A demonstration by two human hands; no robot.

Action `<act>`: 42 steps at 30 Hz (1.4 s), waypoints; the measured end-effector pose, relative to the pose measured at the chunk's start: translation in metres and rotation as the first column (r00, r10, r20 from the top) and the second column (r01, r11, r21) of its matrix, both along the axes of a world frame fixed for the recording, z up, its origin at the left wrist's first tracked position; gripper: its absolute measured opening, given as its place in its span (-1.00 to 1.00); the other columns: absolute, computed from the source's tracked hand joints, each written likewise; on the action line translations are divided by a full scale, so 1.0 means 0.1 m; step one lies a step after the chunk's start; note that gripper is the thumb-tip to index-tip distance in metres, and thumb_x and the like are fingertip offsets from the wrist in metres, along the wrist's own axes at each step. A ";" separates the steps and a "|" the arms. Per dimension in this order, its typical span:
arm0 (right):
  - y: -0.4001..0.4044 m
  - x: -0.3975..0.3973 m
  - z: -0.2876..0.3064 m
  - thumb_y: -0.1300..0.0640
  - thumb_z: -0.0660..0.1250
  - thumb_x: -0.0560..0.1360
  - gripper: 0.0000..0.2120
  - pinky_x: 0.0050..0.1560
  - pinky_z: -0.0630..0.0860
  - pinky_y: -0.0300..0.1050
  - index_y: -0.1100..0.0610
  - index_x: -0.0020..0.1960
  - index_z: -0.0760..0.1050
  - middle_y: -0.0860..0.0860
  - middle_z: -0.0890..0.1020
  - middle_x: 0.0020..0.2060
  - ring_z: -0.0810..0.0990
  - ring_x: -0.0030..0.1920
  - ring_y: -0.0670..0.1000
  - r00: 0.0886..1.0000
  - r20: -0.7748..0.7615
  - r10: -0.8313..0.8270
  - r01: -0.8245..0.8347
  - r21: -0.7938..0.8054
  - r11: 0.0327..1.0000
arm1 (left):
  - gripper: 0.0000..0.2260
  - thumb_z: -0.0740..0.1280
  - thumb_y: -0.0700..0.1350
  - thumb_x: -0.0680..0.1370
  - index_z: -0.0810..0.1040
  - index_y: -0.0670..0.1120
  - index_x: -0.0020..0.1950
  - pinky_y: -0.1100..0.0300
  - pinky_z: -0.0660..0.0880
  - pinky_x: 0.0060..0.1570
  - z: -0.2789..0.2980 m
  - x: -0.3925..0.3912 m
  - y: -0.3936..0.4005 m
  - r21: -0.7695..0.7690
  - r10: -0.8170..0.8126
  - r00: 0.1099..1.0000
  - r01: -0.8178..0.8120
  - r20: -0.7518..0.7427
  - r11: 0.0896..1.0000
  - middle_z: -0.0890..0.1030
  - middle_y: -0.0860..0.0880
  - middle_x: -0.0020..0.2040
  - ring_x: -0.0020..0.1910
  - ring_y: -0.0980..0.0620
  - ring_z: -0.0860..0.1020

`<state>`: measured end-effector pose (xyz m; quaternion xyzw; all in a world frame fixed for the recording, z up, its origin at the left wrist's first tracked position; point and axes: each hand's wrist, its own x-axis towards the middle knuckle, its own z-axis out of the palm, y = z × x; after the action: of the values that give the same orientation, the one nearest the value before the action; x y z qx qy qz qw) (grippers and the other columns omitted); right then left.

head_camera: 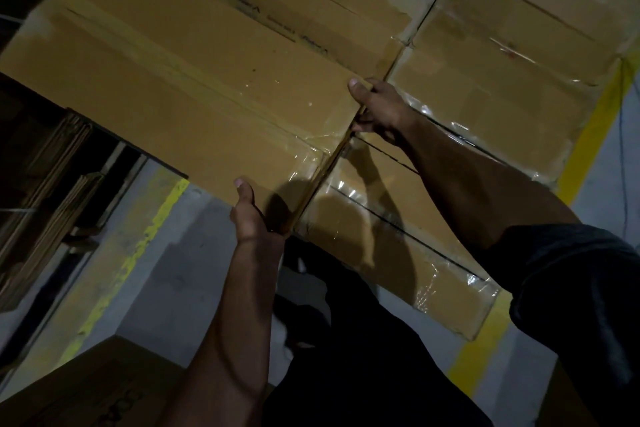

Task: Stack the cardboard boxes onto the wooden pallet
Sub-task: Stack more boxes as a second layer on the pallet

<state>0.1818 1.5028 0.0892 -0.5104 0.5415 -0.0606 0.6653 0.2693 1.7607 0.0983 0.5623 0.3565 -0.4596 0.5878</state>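
A large, flat brown cardboard box sealed with clear tape [180, 80] fills the upper left of the head view, held up at its near end by both hands. The left hand [254, 215] takes the near corner of that end, its thumb laid on the top face and the rest of the hand wrapped over the edge, so this grip is closed on the box; the fingers underneath are hidden. The right hand [377, 111] holds the same end farther along the edge, thumb pressed on the top face near the corner and the fingers curled down the side, a second closed grip on the box. The box thus stretches away to the left and up from both hands, with its far end out over dark shelving holding flattened cardboard [45, 184]. Just to the right of the held box, touching or nearly touching its edge, lie several stacked brown cardboard boxes with shiny tape seams [485, 62], set side by side in rows with flush tops; the right forearm crosses above the nearest of them. Whatever carries those boxes is hidden beneath them. Below is a grey floor [180, 281] marked with yellow painted lines [585, 146], one on each side of the stack. Another brown cardboard box [86, 388] sits at the lower left corner, dim and partly cut off.
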 end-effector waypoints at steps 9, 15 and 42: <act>0.02 0.00 0.00 -0.12 0.31 0.61 -0.41 0.05 0.67 0.09 0.15 0.52 0.28 0.07 0.44 0.22 0.56 0.12 0.12 1.000 -0.021 -0.011 0.011 -0.019 1.000 | -0.23 0.26 0.43 0.45 0.22 0.08 0.54 -0.05 0.51 -0.19 -0.06 -0.01 0.00 0.069 -0.017 0.999 0.015 0.030 0.998 0.42 -0.09 0.44 0.33 -0.23 0.45; -0.02 0.01 -0.05 -0.23 0.37 0.52 -0.32 -0.13 0.69 -0.01 0.12 0.49 0.34 0.13 0.48 0.33 0.61 0.17 0.21 1.000 -0.001 -0.008 0.008 -0.003 1.000 | -0.22 0.21 0.45 0.46 0.19 0.08 0.56 -0.14 0.40 0.03 -0.10 -0.01 0.00 0.085 -0.039 0.999 0.036 0.028 0.996 0.37 -0.10 0.49 0.39 -0.25 0.40; 2.09 -2.25 0.61 -0.23 0.28 0.58 -0.34 0.39 0.39 0.08 0.15 0.52 0.32 0.17 0.43 0.46 0.43 0.41 0.20 0.887 -0.450 0.106 -0.228 -0.226 0.947 | -0.67 0.29 0.04 0.59 0.51 -0.13 0.26 -0.03 0.52 0.10 0.55 -1.04 1.04 0.752 -0.923 -0.150 0.632 0.354 0.186 0.58 -0.15 0.19 0.18 -0.19 0.53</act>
<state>-0.0431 1.7116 0.1506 -0.6427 0.6155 0.0382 0.4546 0.1651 1.8651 0.1536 0.8743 -0.3055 -0.3451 0.1523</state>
